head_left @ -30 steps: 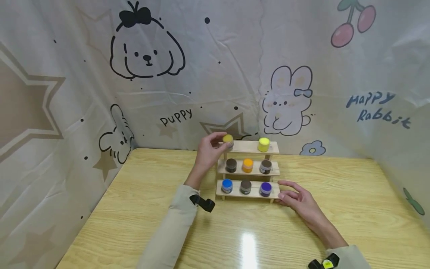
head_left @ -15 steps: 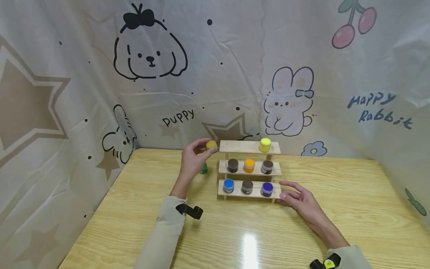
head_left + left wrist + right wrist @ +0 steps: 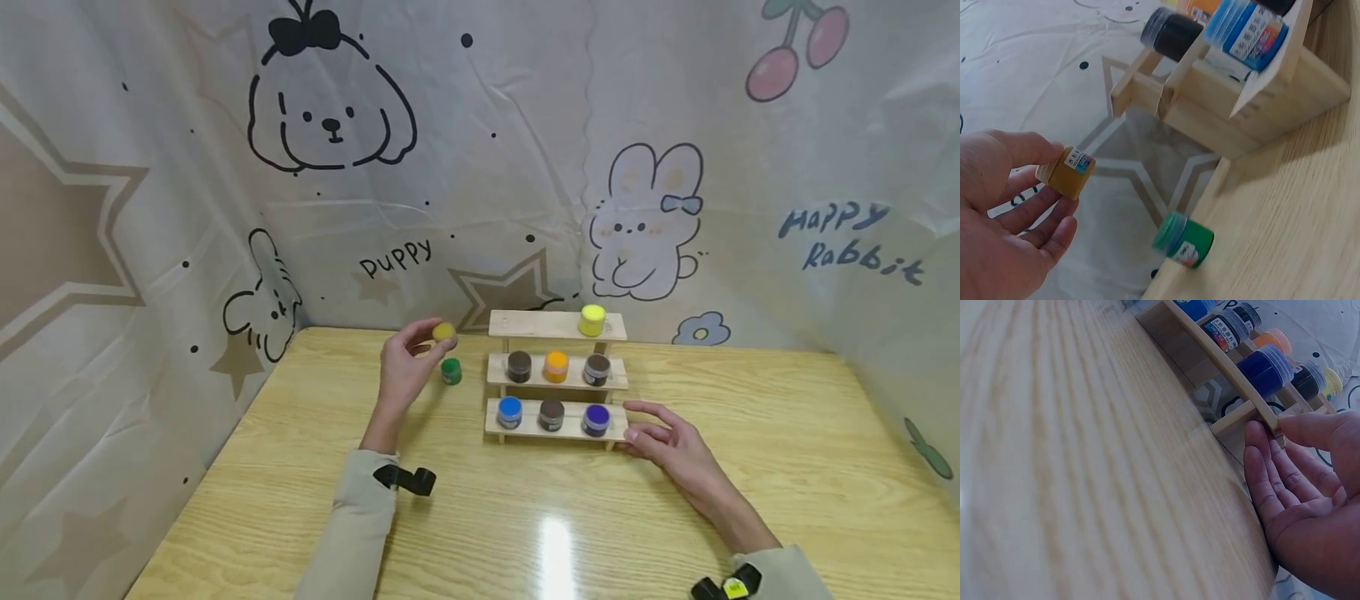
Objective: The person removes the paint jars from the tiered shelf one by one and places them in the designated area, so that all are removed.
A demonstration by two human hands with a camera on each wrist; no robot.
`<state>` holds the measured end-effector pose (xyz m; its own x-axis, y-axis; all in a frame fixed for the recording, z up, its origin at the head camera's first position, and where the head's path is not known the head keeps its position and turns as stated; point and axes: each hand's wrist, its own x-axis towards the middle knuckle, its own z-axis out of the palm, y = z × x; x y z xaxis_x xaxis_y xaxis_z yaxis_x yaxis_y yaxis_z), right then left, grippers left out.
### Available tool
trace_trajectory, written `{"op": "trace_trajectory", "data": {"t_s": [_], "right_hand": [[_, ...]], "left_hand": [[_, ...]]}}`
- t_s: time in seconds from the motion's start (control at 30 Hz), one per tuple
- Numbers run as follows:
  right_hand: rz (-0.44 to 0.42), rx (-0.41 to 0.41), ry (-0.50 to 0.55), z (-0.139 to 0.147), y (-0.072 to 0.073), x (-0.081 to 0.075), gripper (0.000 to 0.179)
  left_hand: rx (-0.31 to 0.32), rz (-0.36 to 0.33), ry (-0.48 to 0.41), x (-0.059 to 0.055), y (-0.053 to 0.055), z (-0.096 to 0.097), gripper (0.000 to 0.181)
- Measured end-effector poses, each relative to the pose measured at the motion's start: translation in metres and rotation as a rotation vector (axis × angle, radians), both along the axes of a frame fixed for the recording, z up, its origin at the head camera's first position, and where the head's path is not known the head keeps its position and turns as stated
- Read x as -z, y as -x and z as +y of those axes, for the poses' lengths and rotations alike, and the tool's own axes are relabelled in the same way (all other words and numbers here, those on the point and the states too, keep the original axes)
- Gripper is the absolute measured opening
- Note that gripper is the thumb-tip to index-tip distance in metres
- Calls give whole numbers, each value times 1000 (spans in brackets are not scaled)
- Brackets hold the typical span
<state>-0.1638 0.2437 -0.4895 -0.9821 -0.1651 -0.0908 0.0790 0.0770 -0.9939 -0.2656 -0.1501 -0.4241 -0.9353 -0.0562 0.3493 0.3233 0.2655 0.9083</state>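
My left hand (image 3: 406,372) pinches a mustard-yellow paint jar (image 3: 1072,173) between thumb and fingers, off to the left of the tiered wooden rack (image 3: 525,323). Close by, a green paint jar (image 3: 451,372) stands on the table. My right hand (image 3: 678,454) grips the right end of the rack's bottom shelf, thumb on the edge and fingers beneath it in the right wrist view. That shelf bears a blue jar (image 3: 510,412), a dark jar (image 3: 551,415) and a purple jar (image 3: 596,420). Two dark jars flank an orange one (image 3: 556,367) on the middle shelf. A bright yellow jar (image 3: 592,320) sits at the top shelf's right.
The wood-grain table (image 3: 465,533) runs up to a printed curtain (image 3: 487,167) at the back and sides. Its back edge lies just behind the rack.
My left hand has carried the mustard-yellow jar leftward from the top shelf's left end, and the green jar has come into view. My right hand stays at the rack.
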Motion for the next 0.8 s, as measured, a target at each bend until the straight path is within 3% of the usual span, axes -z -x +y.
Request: {"op": "trace_trajectory", "data": {"t_s": [0.13, 0.33, 0.6, 0.8], "right_hand": [[6, -4, -3, 0, 1, 0, 56], [11, -7, 4, 0, 1, 0, 56], [10, 4, -10, 0, 3, -2, 56], [-18, 26, -25, 0, 0, -2, 59]], "left_hand": [[-10, -2, -2, 1, -2, -7, 34], [-20, -64, 11, 16, 6, -18, 37], [-32, -109, -38, 27, 7, -32, 37], [-61, -154, 5, 35, 7, -38, 36]]}}
